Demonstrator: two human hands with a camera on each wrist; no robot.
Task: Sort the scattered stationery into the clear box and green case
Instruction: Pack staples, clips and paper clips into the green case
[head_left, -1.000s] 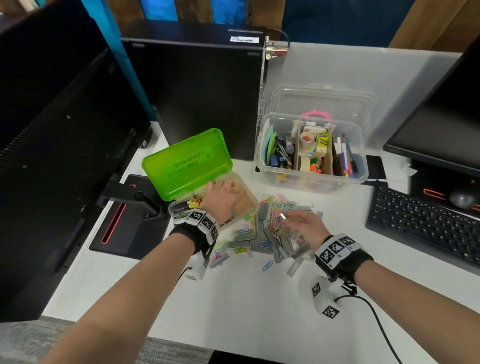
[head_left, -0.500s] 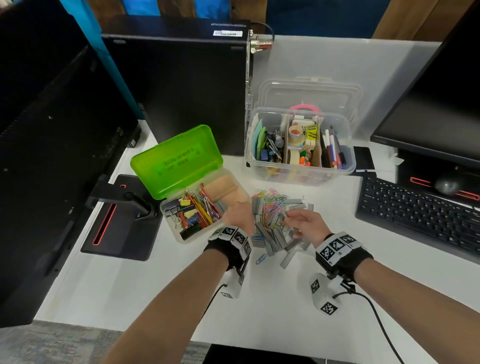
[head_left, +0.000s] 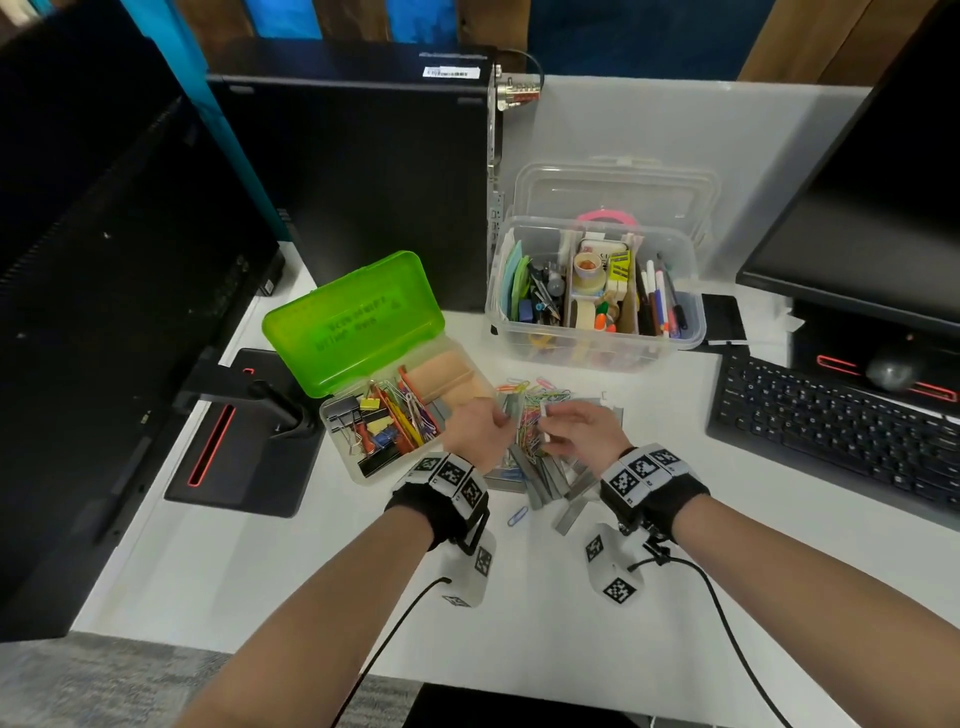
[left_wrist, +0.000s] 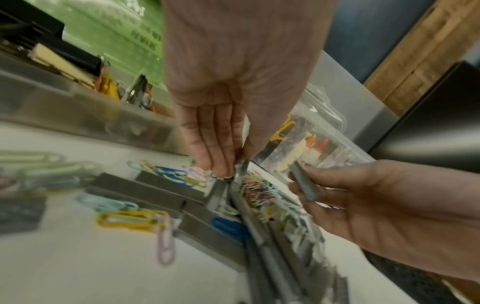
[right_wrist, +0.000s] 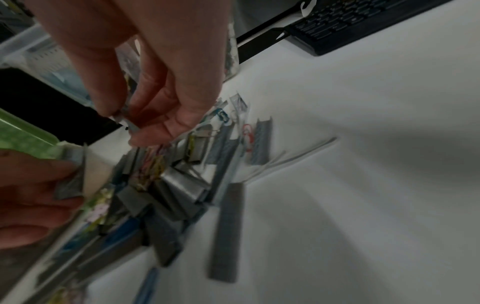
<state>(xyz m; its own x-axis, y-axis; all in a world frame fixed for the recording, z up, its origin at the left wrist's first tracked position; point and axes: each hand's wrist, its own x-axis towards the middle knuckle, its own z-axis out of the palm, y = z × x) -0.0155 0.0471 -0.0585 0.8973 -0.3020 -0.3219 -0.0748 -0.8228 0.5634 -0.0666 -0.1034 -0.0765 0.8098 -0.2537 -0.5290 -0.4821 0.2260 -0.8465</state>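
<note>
At about nine o'clock on the bench (head_left: 545, 623) the green case (head_left: 363, 332) lies with its lid thrown back, its clear tray already carrying binder clips, paper clips and a few staple strips. Just right of it, the left hand (head_left: 475, 434) reaches down into the pile of staple strips and paper clips (head_left: 540, 457) at the centre; the left wrist view shows its straight fingers and thumb pinching the top end of one staple strip (left_wrist: 242, 167) that stands steeply out of the heap. Touching distance to the right, the right hand (head_left: 582, 431) has its grip closed on a second staple strip (left_wrist: 302, 183) (a short grey bar held between thumb and fingertips, clear of the pile). At one o'clock stands the clear box (head_left: 597, 343), open and filled with pens, tape and scissors.

The case lies at ten o'clock from both hands, and the left is nearer it. The tray's long axis runs from eight toward two o'clock, so I judge each strip should be turned along that line before release.
</note>
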